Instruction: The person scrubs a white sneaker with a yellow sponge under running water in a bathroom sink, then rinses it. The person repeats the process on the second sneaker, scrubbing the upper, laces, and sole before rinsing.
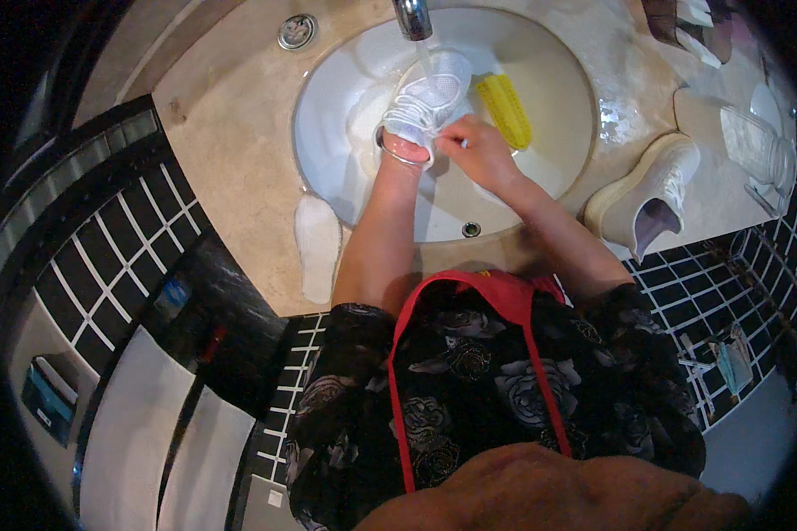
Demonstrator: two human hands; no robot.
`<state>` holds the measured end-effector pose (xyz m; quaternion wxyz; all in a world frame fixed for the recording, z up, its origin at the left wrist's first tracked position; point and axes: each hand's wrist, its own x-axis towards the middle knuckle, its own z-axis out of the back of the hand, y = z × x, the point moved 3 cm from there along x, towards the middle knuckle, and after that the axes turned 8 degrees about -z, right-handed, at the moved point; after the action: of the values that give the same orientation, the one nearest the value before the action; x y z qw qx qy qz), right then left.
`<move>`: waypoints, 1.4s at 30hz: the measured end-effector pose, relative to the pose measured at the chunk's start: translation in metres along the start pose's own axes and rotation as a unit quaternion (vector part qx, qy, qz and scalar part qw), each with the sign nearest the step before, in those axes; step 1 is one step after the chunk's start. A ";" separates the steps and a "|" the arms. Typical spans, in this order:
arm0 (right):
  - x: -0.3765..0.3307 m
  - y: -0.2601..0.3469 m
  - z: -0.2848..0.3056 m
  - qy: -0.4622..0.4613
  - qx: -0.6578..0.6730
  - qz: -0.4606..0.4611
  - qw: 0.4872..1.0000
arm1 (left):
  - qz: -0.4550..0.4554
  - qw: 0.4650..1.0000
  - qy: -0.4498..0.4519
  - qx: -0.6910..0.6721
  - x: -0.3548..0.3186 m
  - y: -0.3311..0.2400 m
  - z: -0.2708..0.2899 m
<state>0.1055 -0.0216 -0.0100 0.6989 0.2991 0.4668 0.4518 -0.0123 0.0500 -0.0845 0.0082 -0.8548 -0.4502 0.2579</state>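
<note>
— What are the hands doing?

— The left hand [405,149] is pushed inside a white shoe [427,97], so the shoe sits on it like a glove. I can't see those fingers at all, so I can't tell how they are curled. A thin bangle [397,157] goes round that wrist.

— And the other hand?

— The right hand [480,152] is just beside the shoe, touching its side. Its fingers are pinched shut on a bit of the shoe's edge or lace.

— Where is the shoe?

— It is over the white sink [345,168], right under the tap [413,18]. Water runs down onto the toe.

— What is near it?

— A yellow brush [505,110] lies in the sink, just to the right of the shoe. It touches neither hand.

— What can't you see well?

— The top of the tap is cut off. The things at the far right of the counter [230,124] are bent and blurry, so I can't say what they are.

— Anything else out there?

— A second white shoe [645,195] lies on its side on the counter, right of the sink. A flat white insole [317,246] lies on the counter to the left. Lower left, on the dark tiles, there is a small blue label or packet [172,296], too blurry to make out.
</note>
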 end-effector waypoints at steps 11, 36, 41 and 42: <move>0.024 0.013 0.034 -0.200 -0.101 0.154 0.962 | -0.173 0.926 0.109 0.317 0.017 -0.001 -0.004; 0.053 -0.033 0.047 -0.078 -0.307 -0.046 0.947 | -0.098 0.652 0.129 0.740 0.036 0.002 0.003; 0.056 -0.019 0.049 -0.138 -0.191 -0.102 0.966 | -0.028 0.679 0.112 0.725 0.023 -0.003 0.003; 0.058 -0.014 0.049 -0.161 -0.167 -0.098 0.968 | -0.025 0.686 0.101 0.720 0.018 -0.003 0.004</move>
<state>0.1645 0.0257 -0.0253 0.8456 0.2002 0.2933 0.3986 -0.0078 0.0651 -0.0949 0.6734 -0.5953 -0.1431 0.4144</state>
